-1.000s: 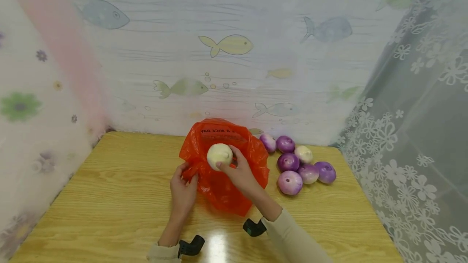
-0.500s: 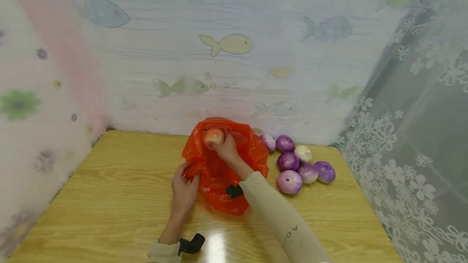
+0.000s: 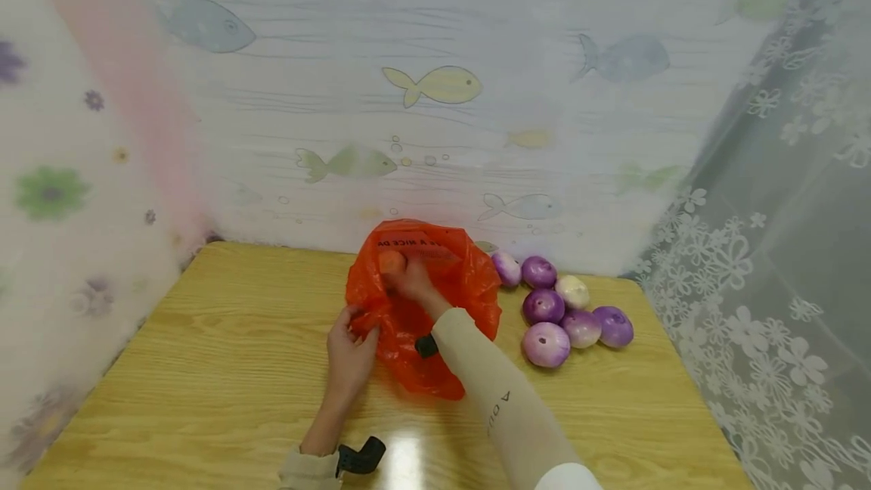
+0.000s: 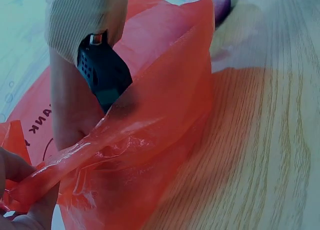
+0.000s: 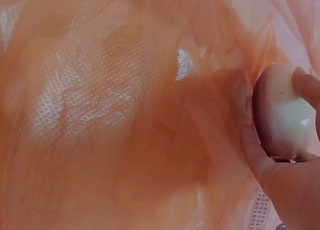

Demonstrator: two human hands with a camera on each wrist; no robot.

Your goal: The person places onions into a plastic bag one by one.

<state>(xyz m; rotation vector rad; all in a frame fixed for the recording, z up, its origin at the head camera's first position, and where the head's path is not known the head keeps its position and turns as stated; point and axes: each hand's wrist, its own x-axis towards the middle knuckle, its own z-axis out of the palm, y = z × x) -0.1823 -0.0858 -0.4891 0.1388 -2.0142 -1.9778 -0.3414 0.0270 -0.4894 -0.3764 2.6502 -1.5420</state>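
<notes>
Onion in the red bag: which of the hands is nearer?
Right. The right hand holds the onion inside the bag; the left hand is apart from it, gripping the bag's edge.

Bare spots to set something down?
Free: pale wooden table left of left hand and red plastic bag; between beige right sleeve and table's right edge, in front of round purple and white onions. Crowded: onion cluster; bag mouth, right hand inside.

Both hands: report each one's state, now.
Left hand: pinching the red plastic bag near its rim.
Right hand: holding a white onion inside the bag.
</notes>
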